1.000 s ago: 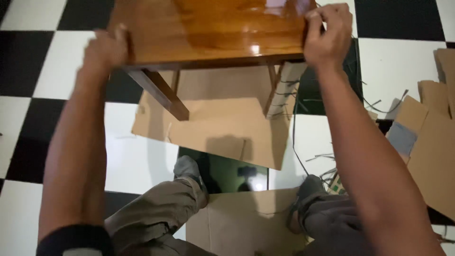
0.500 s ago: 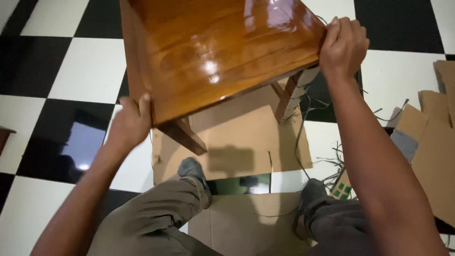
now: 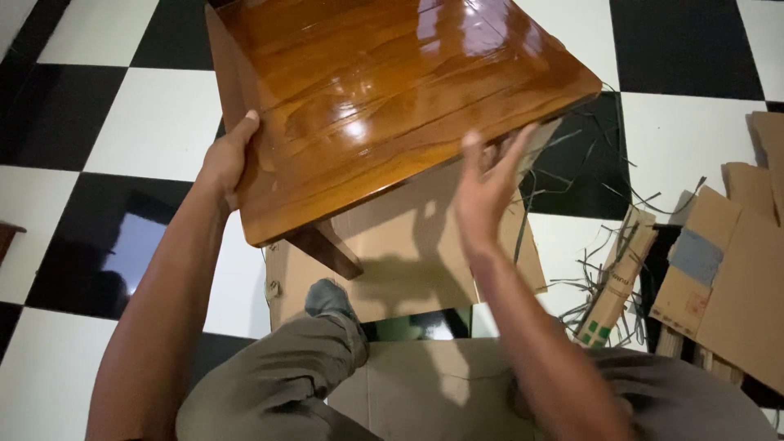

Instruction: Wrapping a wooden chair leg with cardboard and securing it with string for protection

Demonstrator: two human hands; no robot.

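Note:
A small glossy brown wooden table [image 3: 384,90] hangs tilted above the floor. My left hand [image 3: 227,157] grips its left edge, fingers curled over the rim. My right hand [image 3: 483,188] is off the wood, fingers spread, just under the near right edge of the top. One dark table leg [image 3: 325,247] shows beneath the near corner; another leg is mostly hidden behind my right hand. My legs in grey trousers [image 3: 278,384] and grey socks [image 3: 327,298] stand below.
Flat cardboard sheets [image 3: 392,253] lie under the table on the black-and-white checkered floor [image 3: 131,122]. More cardboard pieces [image 3: 735,278] and a folded carton [image 3: 616,273] are piled at the right, with loose dark plastic straps [image 3: 588,180] scattered around.
My right hand has let go of the table's right edge and moved down-left, open. My left hand slid up along the left edge. The table turned further.

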